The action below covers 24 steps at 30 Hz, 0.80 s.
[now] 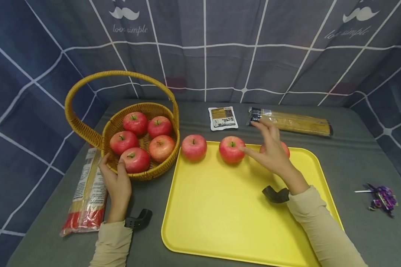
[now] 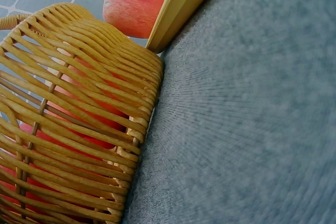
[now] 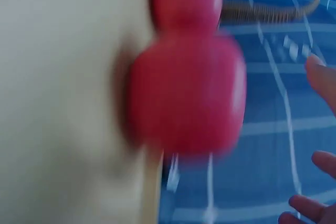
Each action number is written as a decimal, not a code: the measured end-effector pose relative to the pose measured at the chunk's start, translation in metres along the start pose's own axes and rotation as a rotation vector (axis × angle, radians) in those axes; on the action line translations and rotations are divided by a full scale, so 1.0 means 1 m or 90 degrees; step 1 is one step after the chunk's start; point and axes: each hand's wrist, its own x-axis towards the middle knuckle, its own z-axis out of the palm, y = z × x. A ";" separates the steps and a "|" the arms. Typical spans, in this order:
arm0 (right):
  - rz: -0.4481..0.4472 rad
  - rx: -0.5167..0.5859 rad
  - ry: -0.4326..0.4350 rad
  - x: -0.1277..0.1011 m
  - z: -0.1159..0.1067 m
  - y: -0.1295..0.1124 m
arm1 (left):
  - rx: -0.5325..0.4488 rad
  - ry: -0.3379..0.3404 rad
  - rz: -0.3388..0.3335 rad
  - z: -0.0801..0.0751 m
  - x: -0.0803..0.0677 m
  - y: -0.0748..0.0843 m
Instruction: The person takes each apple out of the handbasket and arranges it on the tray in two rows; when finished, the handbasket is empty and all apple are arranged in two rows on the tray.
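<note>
The right hand (image 1: 270, 152) is hovering with fingers spread wide, holding nothing, beside the middle apple (image 1: 232, 149) at the tray's (image 1: 220, 222) twelve o'clock; smooth, firm, probably light, best cupped around its sides; the left hand (image 1: 117, 184) is resting loosely against the basket (image 1: 153, 170).

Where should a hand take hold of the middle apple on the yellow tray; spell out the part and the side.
Grip the middle apple round its widest sides, coming from above. It sits upright, stem up, clear of its neighbours, on the tray. The right hand hovers open beside it.
</note>
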 end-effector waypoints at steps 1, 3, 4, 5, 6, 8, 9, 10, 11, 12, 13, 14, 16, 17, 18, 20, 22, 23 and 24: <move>-0.018 0.006 -0.003 0.005 0.007 -0.009 | 0.002 0.000 0.002 0.000 0.000 0.000; -0.055 0.021 -0.023 0.015 0.023 -0.029 | 0.005 0.004 0.007 0.001 0.001 -0.001; -0.071 0.027 -0.037 0.020 0.031 -0.038 | 0.004 0.005 0.009 0.001 0.001 -0.001; -0.091 0.032 -0.052 0.025 0.040 -0.047 | 0.003 0.007 0.012 0.001 0.002 -0.001; -0.111 0.036 -0.068 0.030 0.050 -0.056 | 0.001 0.008 0.014 0.001 0.002 -0.001; -0.146 0.034 -0.097 0.040 0.069 -0.073 | -0.004 0.008 0.015 0.002 0.002 -0.002; -0.163 0.031 -0.110 0.045 0.079 -0.081 | -0.005 0.009 0.017 0.002 0.003 -0.002; -0.178 0.028 -0.124 0.049 0.089 -0.088 | -0.004 0.009 0.017 0.002 0.003 -0.002; -0.192 0.029 -0.138 0.054 0.099 -0.094 | -0.002 0.010 0.016 0.002 0.002 -0.002; -0.203 0.028 -0.152 0.058 0.109 -0.100 | 0.000 0.010 0.015 0.002 0.002 -0.003; -0.212 0.025 -0.165 0.063 0.119 -0.106 | 0.002 0.011 0.014 0.002 0.002 -0.003; -0.218 0.019 -0.180 0.066 0.128 -0.112 | 0.004 0.011 0.012 0.002 0.002 -0.003; -0.217 -0.011 -0.216 0.073 0.144 -0.122 | 0.008 0.010 0.011 0.002 0.001 -0.002; -0.217 -0.036 -0.233 0.076 0.151 -0.126 | 0.007 0.009 0.010 0.002 0.001 -0.002; -0.213 -0.074 -0.249 0.079 0.157 -0.130 | 0.005 0.007 0.009 0.002 0.001 -0.002; -0.201 -0.160 -0.284 0.084 0.167 -0.138 | 0.004 0.003 0.008 0.001 0.000 0.000; -0.189 -0.234 -0.317 0.087 0.173 -0.145 | 0.004 0.000 0.008 0.001 -0.001 0.000; -0.184 -0.257 -0.328 0.089 0.175 -0.148 | 0.004 0.000 0.008 0.001 -0.001 0.000; -0.176 -0.269 -0.338 0.090 0.176 -0.150 | 0.005 0.001 0.008 0.001 -0.001 0.000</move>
